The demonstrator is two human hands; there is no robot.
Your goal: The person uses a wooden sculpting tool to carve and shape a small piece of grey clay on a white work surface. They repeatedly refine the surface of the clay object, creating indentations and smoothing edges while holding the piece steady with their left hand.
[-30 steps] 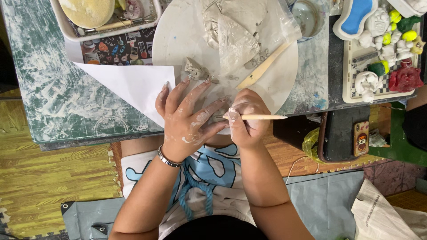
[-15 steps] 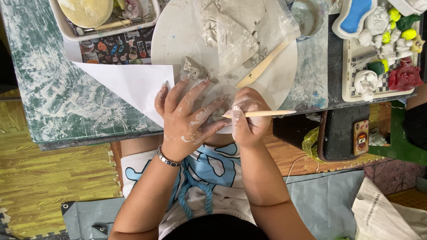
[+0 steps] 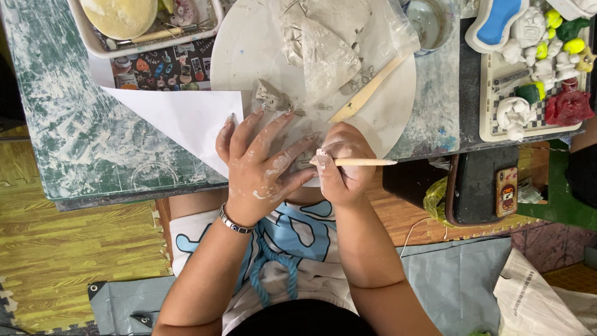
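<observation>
My left hand (image 3: pixel 258 168), smeared with pale clay, lies flat with its fingers spread at the near edge of a round white board (image 3: pixel 249 56). My right hand (image 3: pixel 342 165) is closed around a thin wooden modelling stick (image 3: pixel 364 162) that points to the right; its tip is hidden between my hands. What lies under my palms is hidden. Just beyond my left fingertips sits a small grey clay piece (image 3: pixel 272 98). A larger lump of grey clay in clear plastic (image 3: pixel 326 53) and a flat wooden tool (image 3: pixel 367 90) rest further back on the board.
A white paper sheet (image 3: pixel 180 121) lies left of the board on a green cutting mat (image 3: pixel 68 118). At the back are a tray with a yellow sponge (image 3: pixel 121 15) and a water cup (image 3: pixel 429 22). Painted clay figures (image 3: pixel 535 62) and a phone (image 3: pixel 505 190) sit at the right.
The view has shifted slightly; both hands stay together at the board's near edge. The stick in my right hand has tilted a little, still pointing right.
</observation>
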